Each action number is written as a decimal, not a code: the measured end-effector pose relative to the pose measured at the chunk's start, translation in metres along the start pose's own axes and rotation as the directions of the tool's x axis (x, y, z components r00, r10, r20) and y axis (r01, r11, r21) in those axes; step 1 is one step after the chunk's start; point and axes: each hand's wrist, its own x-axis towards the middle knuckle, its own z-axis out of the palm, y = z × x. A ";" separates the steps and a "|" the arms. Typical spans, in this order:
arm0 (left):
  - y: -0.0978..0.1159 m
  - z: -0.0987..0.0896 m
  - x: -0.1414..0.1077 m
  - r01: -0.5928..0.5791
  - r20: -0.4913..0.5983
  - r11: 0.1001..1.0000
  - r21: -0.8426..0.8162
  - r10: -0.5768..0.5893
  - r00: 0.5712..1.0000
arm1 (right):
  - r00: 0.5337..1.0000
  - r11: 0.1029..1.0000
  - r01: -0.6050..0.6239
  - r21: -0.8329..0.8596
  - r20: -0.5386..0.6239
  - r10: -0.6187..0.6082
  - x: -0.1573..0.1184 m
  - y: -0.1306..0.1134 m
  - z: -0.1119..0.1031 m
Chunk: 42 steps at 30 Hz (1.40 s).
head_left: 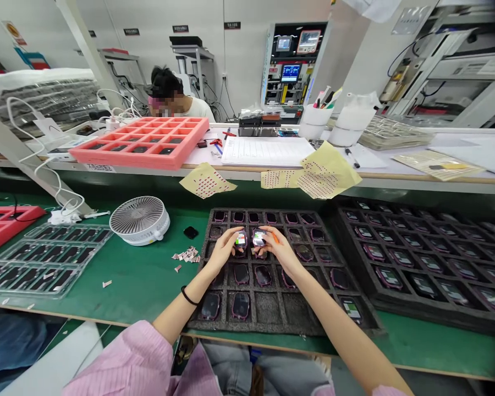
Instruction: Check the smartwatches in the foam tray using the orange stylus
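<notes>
My left hand (223, 250) is closed on a small watch-like device (241, 239) with a lit screen showing green, white and red. Beside it, my right hand (281, 248) grips a second watch-like device (258, 237), its screen also lit. Something thin and orange (275, 237) shows at the right hand's fingers; its kind is unclear. Both hands are over a black foam tray (268, 309), whose square compartments hold several similar devices with purplish rims and mostly dark screens. One device (350, 309) at the tray's lower right has a lit screen.
Stacked black foam trays (379, 291) with more devices stand at the right. To the left are a white fan (140, 220), small paper labels (187, 255), a dark device (190, 232) and clear plastic trays (45, 258). A shelf bears a pink foam tray (177, 157); a person (177, 96) sits beyond.
</notes>
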 end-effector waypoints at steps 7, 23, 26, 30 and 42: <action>0.002 0.005 -0.004 -0.009 0.039 1.000 -0.014 0.009 0.999 | 1.000 0.999 0.005 -0.038 0.024 -0.004 -0.007 0.003 0.000; 0.005 0.006 -0.008 -0.006 0.072 1.000 -0.010 0.006 0.997 | 0.999 0.997 0.029 -0.066 0.021 -0.028 -0.011 0.010 -0.001; 0.003 0.006 -0.007 -0.020 0.077 1.000 0.002 0.020 0.997 | 1.000 0.998 0.016 -0.055 0.024 -0.014 -0.012 0.009 -0.002; 0.001 0.006 -0.006 -0.034 0.069 0.999 0.012 0.033 0.997 | 1.000 0.999 0.007 -0.052 0.017 -0.006 -0.013 0.007 -0.001; -0.004 0.008 -0.009 -0.105 0.079 0.994 -0.023 0.106 0.991 | 0.999 0.999 -0.044 -0.017 0.009 0.045 -0.014 0.011 -0.005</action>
